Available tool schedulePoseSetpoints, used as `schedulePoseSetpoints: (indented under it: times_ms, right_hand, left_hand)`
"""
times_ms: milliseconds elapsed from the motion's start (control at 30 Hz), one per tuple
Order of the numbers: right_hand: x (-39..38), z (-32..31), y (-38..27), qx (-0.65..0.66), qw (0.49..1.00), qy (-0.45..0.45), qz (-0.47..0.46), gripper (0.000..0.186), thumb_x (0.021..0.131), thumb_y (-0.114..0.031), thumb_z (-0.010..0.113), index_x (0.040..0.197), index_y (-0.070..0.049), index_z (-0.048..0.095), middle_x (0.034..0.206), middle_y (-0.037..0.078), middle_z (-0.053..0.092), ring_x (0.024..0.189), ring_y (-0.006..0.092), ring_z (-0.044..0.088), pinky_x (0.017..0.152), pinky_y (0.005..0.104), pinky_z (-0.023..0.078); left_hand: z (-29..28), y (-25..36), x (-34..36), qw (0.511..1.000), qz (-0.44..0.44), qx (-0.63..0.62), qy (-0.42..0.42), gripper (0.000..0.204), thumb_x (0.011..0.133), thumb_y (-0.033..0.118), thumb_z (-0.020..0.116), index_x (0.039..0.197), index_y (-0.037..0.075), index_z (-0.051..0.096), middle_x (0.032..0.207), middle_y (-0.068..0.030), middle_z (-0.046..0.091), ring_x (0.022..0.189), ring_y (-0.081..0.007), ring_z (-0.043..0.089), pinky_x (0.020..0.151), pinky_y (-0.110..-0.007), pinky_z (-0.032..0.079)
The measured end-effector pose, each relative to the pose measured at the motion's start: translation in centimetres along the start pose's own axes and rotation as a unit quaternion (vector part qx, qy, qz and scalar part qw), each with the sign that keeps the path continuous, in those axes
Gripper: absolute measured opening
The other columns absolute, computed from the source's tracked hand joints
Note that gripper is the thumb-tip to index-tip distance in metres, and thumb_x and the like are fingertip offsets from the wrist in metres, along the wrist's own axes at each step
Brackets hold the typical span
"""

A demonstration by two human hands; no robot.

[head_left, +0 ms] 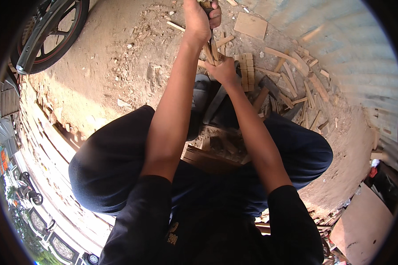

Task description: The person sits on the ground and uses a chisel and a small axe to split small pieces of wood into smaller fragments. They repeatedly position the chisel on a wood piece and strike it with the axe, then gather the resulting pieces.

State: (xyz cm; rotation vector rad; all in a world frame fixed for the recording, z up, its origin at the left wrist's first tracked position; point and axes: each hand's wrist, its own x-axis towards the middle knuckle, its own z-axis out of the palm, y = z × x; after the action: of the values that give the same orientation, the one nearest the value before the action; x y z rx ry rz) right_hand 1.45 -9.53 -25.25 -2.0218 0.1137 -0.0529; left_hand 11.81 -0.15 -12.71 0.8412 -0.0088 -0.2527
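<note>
Ground spreads left, wood scraps crowd right; outstretched left hand and right hand both clasp a wooden piece.

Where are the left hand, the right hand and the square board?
Left hand (197,22): head view, back of the hand.
Right hand (223,70): head view, back of the hand.
Square board (250,25): head view, middle of its flat face.

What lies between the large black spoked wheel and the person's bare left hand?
In the head view: brown dirt ground, scattered pale scraps, and a narrow pale wooden strip near the left hand.
</note>
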Motion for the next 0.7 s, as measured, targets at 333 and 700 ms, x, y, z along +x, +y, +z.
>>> schedulePoseSetpoints:
  times_ms: [333, 700]
  right_hand:
    - [0.0, -0.5, -0.2, -0.013, 0.998, -0.055, 0.021, 0.033, 0.070, -0.023, 0.071, 0.097, -0.004, 0.069, 0.075, 0.017, 0.068, 0.073, 0.0274, 0.068, 0.067, 0.0368, 0.051]
    - [-0.4, -2.4, -2.4, 0.034, 0.992, -0.106, 0.053, 0.039, 0.071, -0.030, 0.074, 0.096, -0.001, 0.068, 0.081, 0.013, 0.068, 0.076, 0.0198, 0.066, 0.073, 0.0319, 0.050]
  left_hand:
    - [-1.3, -0.2, -1.7, 0.999, 0.042, -0.004, -0.019, 0.072, 0.083, 0.078, 0.019, 0.066, 0.013, 0.044, 0.047, 0.0027, 0.034, 0.038, -0.0109, 0.029, 0.038, -0.026, 0.021]
    - [0.1, -1.7, -4.9, 0.890, 0.312, 0.325, 0.071, 0.049, 0.080, 0.047, 0.067, 0.087, 0.001, 0.055, 0.066, -0.0050, 0.054, 0.055, -0.0121, 0.049, 0.054, -0.029, 0.043]
